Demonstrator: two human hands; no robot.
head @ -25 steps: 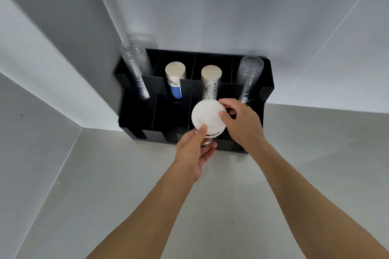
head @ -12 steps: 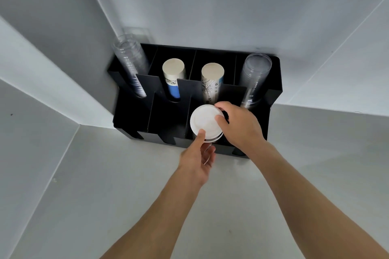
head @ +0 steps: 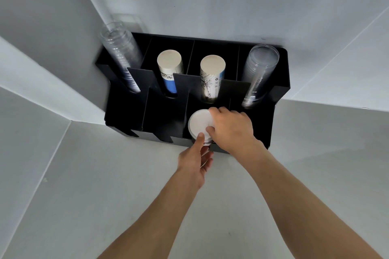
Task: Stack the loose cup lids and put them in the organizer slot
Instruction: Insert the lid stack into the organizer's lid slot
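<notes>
Head camera, looking down at both of my bare hands over a pale grey countertop [head: 105, 185] set into a corner of white walls. Against the back wall sits a black plastic cup-and-lid organizer [head: 281, 82] with four rear compartments and a row of front slots. My right hand [head: 232, 129] curls over the right side of a stack of white round plastic cup lids [head: 199, 125], thumb pressing on its top face and fingers wrapped round its far edge. My left hand [head: 194, 161] reaches up from below, its thumb tip pressing the near rim of the same stack while the other fingers curl underneath, so both hands pinch the lids between them. The stack stands in the third front slot from the left, its lower part hidden behind the slot's front lip and my fingers; I cannot tell whether it rests on the bottom.

Behind it, the rear compartments hold a leaning column of clear plastic cups [head: 120, 57] at far left, a white and blue paper cup stack [head: 169, 69], a white printed paper cup stack [head: 212, 75], and a second clear cup column [head: 260, 73] at far right.
</notes>
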